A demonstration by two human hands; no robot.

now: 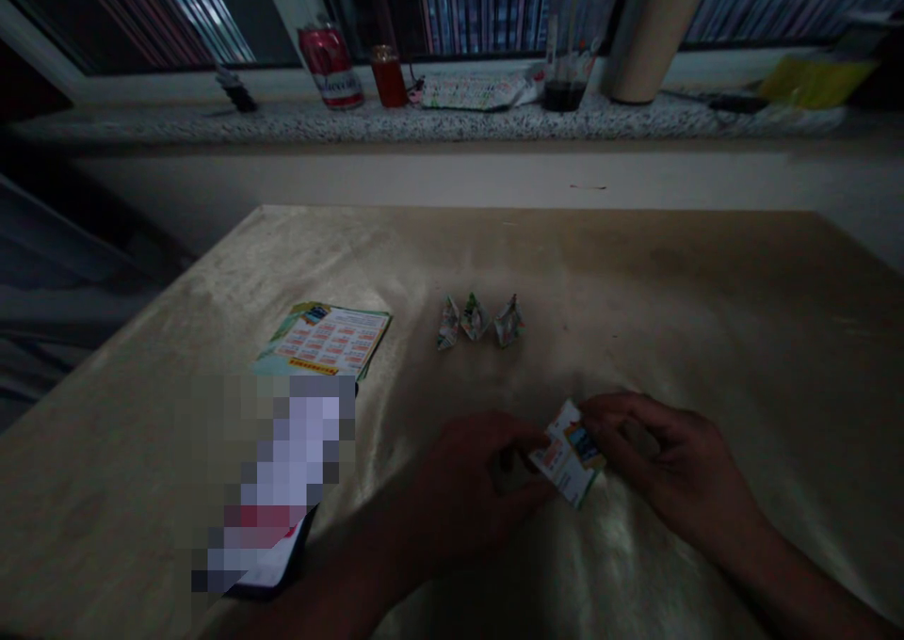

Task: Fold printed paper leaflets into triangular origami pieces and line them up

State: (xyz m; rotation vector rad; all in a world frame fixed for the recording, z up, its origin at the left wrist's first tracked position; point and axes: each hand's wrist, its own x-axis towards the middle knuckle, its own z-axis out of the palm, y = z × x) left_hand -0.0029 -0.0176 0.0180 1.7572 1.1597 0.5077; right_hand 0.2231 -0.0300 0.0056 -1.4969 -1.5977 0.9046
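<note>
A small folded square of printed paper [569, 459] is held between my two hands above the near part of the table. My left hand [487, 475] pinches its left corner between thumb and fingers. On the other side, my right hand [664, 461] grips the upper right edge with thumb and fingertips. Farther back stand three little folded paper boats, the left one [448, 324], the middle one [474, 320] and the right one [509, 325], side by side. To the left lies a stack of printed paper sheets [331, 339] with calendar-like grids.
A phone-like device [275, 565], mostly blurred out, lies near my left forearm. Beyond the cloth-covered table [636, 254], a stone windowsill [282, 130] carries a red can [330, 66], a small red jar [388, 77], a plastic cup [571, 47] and a cardboard tube [653, 33].
</note>
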